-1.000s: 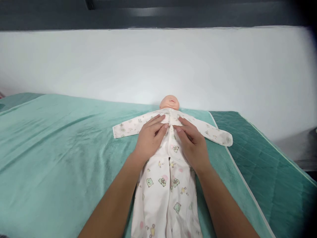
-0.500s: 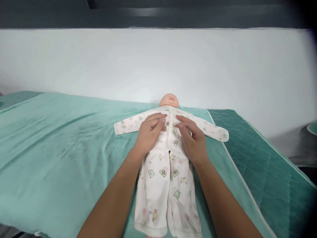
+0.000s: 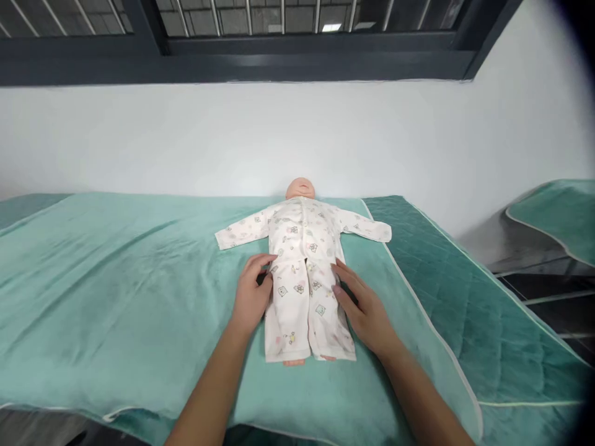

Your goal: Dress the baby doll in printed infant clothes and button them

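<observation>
A doll [image 3: 300, 188] lies on its back on the green blanket, its head by the wall. It wears a white printed top [image 3: 304, 226] with sleeves spread to both sides and white printed trousers [image 3: 288, 310]; its toes show below the hems. My left hand [image 3: 253, 288] rests at the left edge of the trousers near the waist, fingers apart. On the other side, my right hand [image 3: 360, 300] touches the right edge of the trousers with its fingers spread. Neither hand has cloth visibly gripped.
The light green blanket [image 3: 139, 297] covers the bed, with a darker quilted cover [image 3: 455, 291] at the right. Behind stands a white wall [image 3: 209, 136] below a barred window [image 3: 279, 37]. Another green padded piece [image 3: 558, 217] and metal bars are at the far right.
Both hands have moved from the chest of the top down to the sides of the trousers. The camera view has shifted back and up, showing the window and the doll's toes.
</observation>
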`<move>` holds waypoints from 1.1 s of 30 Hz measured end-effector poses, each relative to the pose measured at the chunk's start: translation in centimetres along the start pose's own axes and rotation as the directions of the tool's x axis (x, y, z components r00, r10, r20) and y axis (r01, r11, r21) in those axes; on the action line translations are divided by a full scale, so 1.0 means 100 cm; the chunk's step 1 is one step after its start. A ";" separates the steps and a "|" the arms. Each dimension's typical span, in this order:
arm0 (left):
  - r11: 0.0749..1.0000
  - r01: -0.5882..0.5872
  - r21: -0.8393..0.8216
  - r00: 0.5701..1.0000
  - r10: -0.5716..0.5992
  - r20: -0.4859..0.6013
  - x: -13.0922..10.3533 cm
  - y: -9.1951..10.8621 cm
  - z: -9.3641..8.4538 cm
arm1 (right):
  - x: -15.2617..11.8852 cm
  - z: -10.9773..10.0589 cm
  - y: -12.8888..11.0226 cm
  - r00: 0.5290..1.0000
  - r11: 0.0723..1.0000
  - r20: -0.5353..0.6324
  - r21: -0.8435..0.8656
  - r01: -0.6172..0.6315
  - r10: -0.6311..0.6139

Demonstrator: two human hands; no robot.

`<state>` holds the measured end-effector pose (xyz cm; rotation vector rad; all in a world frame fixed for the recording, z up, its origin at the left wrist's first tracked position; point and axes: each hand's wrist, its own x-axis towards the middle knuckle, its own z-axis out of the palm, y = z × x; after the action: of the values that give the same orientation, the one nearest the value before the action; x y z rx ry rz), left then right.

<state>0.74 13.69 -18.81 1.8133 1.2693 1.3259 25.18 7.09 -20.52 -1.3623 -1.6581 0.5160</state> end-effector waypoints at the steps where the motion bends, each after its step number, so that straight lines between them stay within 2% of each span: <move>1: 1.000 -0.004 0.014 1.000 0.004 -0.006 0.001 -0.001 0.002 | -0.004 0.000 0.000 1.000 1.000 -0.020 -0.027 -0.013 0.013; 6: 0.998 0.068 0.014 0.997 -0.068 -0.039 0.003 -0.002 0.005 | -0.004 0.000 -0.002 0.998 0.993 -0.065 -0.111 -0.029 0.022; 11: 0.997 0.073 -0.030 0.997 -0.073 0.010 -0.005 -0.001 0.001 | -0.003 0.004 -0.005 0.997 0.988 -0.055 -0.141 -0.061 0.054; 15: 0.995 0.093 -0.046 0.995 -0.091 0.045 -0.003 -0.008 -0.012 | -0.004 -0.003 0.004 0.996 0.993 -0.054 -0.091 -0.074 0.069; 17: 0.996 0.051 0.078 0.999 -0.051 0.008 0.007 -0.021 -0.028 | 0.001 -0.015 0.018 0.995 0.989 -0.082 -0.127 -0.071 0.061; 18: 0.980 0.022 0.198 0.999 -0.017 -0.030 0.015 -0.029 -0.038 | 0.005 -0.023 0.027 0.993 0.982 -0.105 -0.175 -0.073 0.055; 20: 0.864 -0.002 0.504 0.996 0.048 -0.079 0.035 -0.046 -0.059 | 0.018 -0.041 0.049 0.987 0.952 -0.152 -0.294 -0.087 0.044; 21: 0.786 0.040 0.617 0.995 0.026 -0.099 0.047 -0.055 -0.068 | 0.027 -0.050 0.060 0.985 0.923 -0.167 -0.372 -0.095 0.034; 23: 0.655 0.148 0.741 0.989 -0.095 -0.114 0.068 -0.069 -0.082 | 0.046 -0.065 0.080 0.982 0.841 -0.189 -0.529 -0.110 0.010; 25: 0.573 0.182 0.799 0.979 -0.179 -0.095 0.084 -0.078 -0.088 | 0.063 -0.074 0.095 0.971 0.748 -0.235 -0.635 -0.191 0.048; 27: 0.537 0.166 0.827 0.979 -0.187 -0.074 0.092 -0.083 -0.088 | 0.075 -0.077 0.104 0.949 0.674 -0.281 -0.674 -0.302 0.143; 29: 0.538 0.152 0.829 0.985 -0.151 -0.082 0.094 -0.086 -0.087 | 0.080 -0.077 0.109 0.933 0.633 -0.278 -0.686 -0.358 0.227; 33: 0.615 0.141 0.776 0.989 -0.060 -0.133 0.090 -0.092 -0.089 | 0.078 -0.075 0.113 0.932 0.614 -0.195 -0.708 -0.350 0.307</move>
<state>-10.28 24.79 -19.73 2.1826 2.2242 0.8170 37.78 16.10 -22.55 -2.2893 -1.6323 -0.0370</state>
